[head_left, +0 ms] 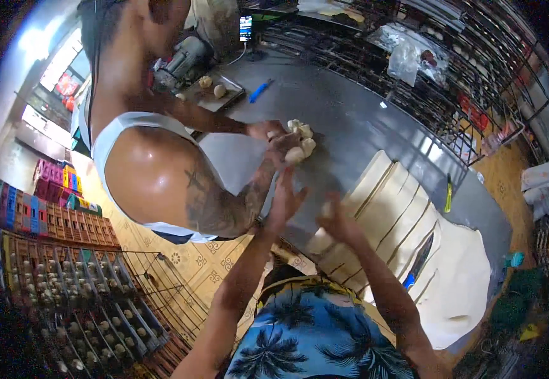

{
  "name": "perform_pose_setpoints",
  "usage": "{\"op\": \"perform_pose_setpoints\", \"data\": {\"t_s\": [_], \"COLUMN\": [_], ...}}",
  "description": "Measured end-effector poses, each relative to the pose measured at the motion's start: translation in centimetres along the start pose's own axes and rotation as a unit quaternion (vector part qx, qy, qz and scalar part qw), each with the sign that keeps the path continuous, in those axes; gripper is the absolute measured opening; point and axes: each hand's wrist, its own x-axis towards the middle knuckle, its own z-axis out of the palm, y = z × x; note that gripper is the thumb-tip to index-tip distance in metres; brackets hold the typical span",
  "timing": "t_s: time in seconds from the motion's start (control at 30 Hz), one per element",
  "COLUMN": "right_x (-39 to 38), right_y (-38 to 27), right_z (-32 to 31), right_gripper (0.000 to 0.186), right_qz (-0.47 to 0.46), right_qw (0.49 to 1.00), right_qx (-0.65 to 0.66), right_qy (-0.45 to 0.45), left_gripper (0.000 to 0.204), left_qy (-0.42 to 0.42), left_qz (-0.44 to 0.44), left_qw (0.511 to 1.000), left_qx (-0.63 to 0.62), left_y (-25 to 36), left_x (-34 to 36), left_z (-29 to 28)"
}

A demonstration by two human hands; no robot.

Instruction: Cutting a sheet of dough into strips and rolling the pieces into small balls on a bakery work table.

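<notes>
My left hand (287, 199) reaches forward with fingers apart, just below a cluster of dough pieces (306, 148) that a co-worker's hands (264, 131) are handling. My right hand (337, 221) has curled fingers beside the left edge of a cut dough sheet (461, 271); what it holds, if anything, is hard to make out. The sheet has several long cuts, and a knife with a blue handle (409, 280) lies on it. A yellow-green cutter (448, 192) rests on the steel table (356, 120) beside the sheet.
The co-worker (148, 177) leans over the table at my left. Behind are a tray (204, 98) with dough balls, a machine (183, 60) and a blue cutter (259, 91). Wire racks (451, 82) line the back right; stacked crates (47, 215) and dough-filled racks (85, 278) stand left.
</notes>
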Motion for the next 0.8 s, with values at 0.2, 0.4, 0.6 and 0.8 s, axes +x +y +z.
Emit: {"op": "perform_pose_setpoints", "data": {"t_s": [0.2, 0.4, 0.6, 0.8], "right_x": [-2.9, -4.4, -3.5, -2.1], "right_y": [3.4, 4.2, 2.7, 1.6], "right_z": [1.6, 2.0, 2.1, 2.8], "right_gripper": [0.067, 0.066, 0.079, 0.078], "right_qz": [-0.146, 0.033, 0.105, 0.113], "right_qw": [0.982, 0.992, 0.988, 0.988], "right_qx": [-0.040, -0.030, 0.006, -0.036], "right_qy": [-0.110, -0.117, -0.110, -0.104], "left_gripper": [0.072, 0.045, 0.038, 0.035], "left_qy": [-0.463, -0.353, -0.312, -0.162], "left_qz": [-0.242, -0.286, -0.335, -0.294], "left_qw": [0.734, 0.760, 0.803, 0.923], "left_qx": [-0.434, -0.465, -0.383, -0.189], "left_y": [5.1, 6.6, 6.8, 10.7], "left_x": [-7.5, -10.7, -9.4, -7.0], "left_z": [-3.0, -0.1, -0.6, -2.3]}}
